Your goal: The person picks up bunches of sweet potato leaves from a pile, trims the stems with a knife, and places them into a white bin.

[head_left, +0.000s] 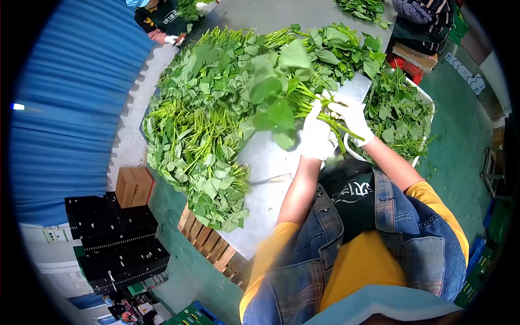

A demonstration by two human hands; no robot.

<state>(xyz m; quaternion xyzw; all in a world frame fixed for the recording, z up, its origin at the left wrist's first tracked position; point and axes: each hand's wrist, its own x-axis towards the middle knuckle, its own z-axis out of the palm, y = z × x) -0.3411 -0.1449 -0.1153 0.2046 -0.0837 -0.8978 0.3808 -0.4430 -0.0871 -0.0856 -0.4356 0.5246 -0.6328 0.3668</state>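
A bunch of leafy green stems [280, 111] is held over the metal table [271, 157]. My left hand [316, 132], in a white glove, is wrapped round the stems. My right hand [349, 115], gloved too, has its fingers pressed on the stem ends just beside it. The leaves of the bunch point left and are partly blurred. A large heap of greens [206, 81] covers the table's far and left parts. What looks like a knife [276, 179] lies on the metal near my left forearm.
A white basket [428, 103] full of greens stands right of my hands. One co-worker [162, 21] is at the far left, another [428, 21] at the far right. Stacked black crates [119, 238], a cardboard box [134, 187] and a wooden pallet [208, 244] stand left.
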